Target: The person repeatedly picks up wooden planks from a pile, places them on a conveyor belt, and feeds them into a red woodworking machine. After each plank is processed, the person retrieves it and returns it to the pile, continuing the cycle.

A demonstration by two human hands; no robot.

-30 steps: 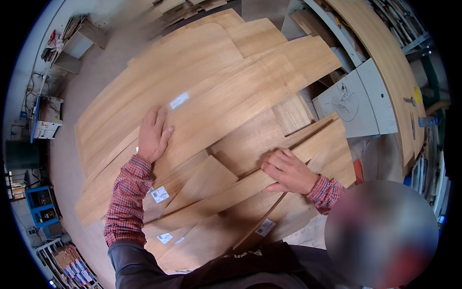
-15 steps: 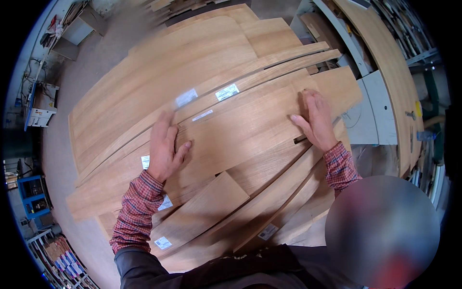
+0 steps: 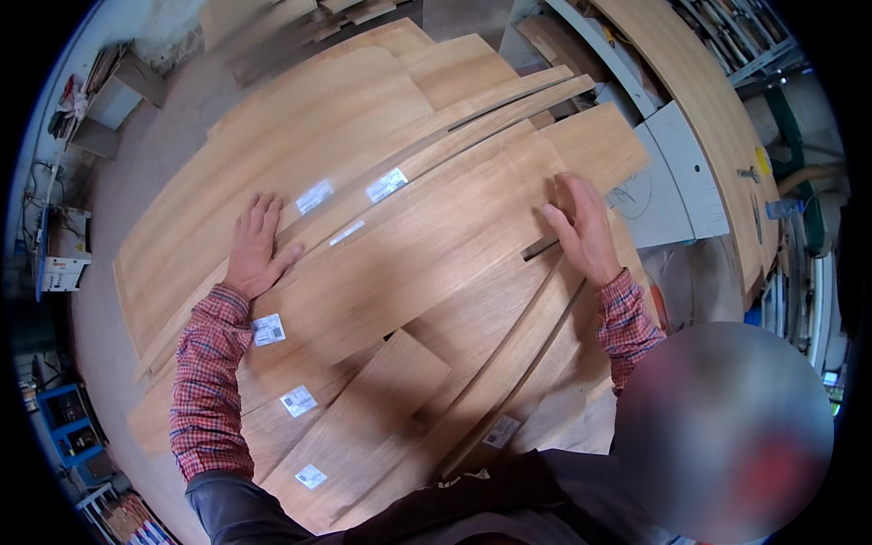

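Observation:
My left hand (image 3: 257, 247) lies with fingers spread over the wooden boards, at the left part of a narrow strip and the wide board beside it. My right hand (image 3: 581, 227) is at the right part of that wide board (image 3: 427, 236), thumb held apart from the fingers, fingertips against the wood or just above it. Neither hand grips anything. Beyond the wide board run two narrow strips (image 3: 472, 113) and a large panel (image 3: 318, 118). White labels (image 3: 387, 184) are stuck on several pieces. A shorter board (image 3: 381, 391) lies nearer me.
At the right stand a grey cabinet (image 3: 681, 173) and a long wooden worktop (image 3: 718, 109) with a clear bottle (image 3: 783, 209) on it. A blue rack (image 3: 68, 422) stands at far left. A blurred round patch covers the lower right.
My left hand has moved left along the boards, and its fingers have spread wider. My right hand stays near the wide board's right end. The view has shifted, so the boards appear further left.

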